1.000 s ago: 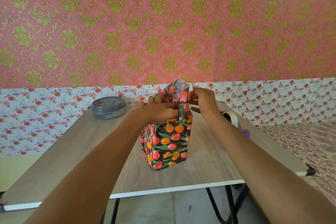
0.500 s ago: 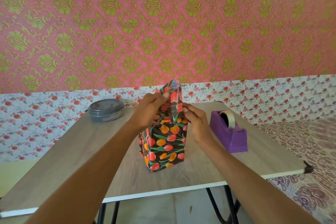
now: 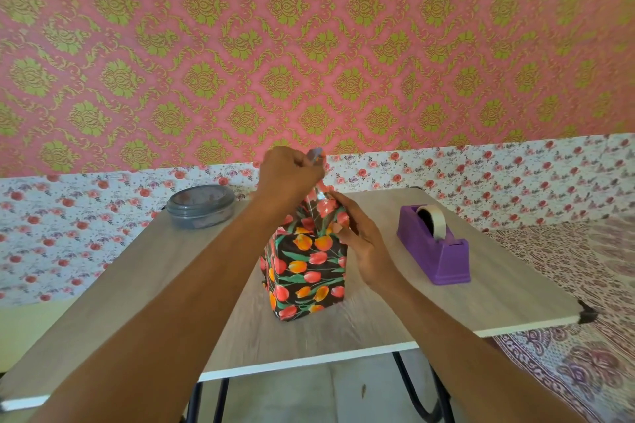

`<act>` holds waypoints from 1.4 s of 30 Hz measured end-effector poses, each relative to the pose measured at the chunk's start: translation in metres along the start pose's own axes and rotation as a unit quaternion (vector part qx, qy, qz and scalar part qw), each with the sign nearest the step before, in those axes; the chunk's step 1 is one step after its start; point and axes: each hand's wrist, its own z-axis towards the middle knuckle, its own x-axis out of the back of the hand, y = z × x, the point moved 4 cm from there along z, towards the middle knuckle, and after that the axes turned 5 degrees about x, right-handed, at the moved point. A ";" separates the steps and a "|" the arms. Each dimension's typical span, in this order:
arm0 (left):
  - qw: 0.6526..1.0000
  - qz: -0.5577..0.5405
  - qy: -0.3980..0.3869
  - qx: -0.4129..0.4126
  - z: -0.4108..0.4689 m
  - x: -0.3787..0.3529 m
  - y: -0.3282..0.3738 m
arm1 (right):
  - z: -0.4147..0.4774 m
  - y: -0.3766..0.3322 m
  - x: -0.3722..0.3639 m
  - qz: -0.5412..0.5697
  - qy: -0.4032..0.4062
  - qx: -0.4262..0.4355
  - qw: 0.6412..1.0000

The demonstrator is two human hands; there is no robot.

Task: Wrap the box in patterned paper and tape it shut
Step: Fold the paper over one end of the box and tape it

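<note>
while the left hand [image 3: 290,172] has pulled the gripped paper [image 3: 320,206] higher, the right hand [image 3: 360,240] pinches it atop the box [image 3: 309,271]

left grip [image 3: 290,173] covers most of the paper [image 3: 309,264] top flap
</note>
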 end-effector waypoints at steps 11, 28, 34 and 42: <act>0.984 -0.152 -0.044 0.086 -0.001 0.006 -0.022 | -0.007 0.000 -0.006 -0.017 -0.033 0.010 0.999; 0.949 -0.213 -0.224 0.054 -0.015 0.018 -0.014 | -0.004 -0.007 -0.010 -0.005 -0.034 0.004 0.999; 0.930 -0.269 -0.244 0.058 -0.019 0.026 -0.023 | -0.005 -0.009 -0.010 -0.035 -0.042 0.026 0.998; 0.983 -0.133 -0.081 0.100 0.005 0.018 -0.018 | -0.004 -0.011 -0.006 -0.043 -0.060 0.026 0.997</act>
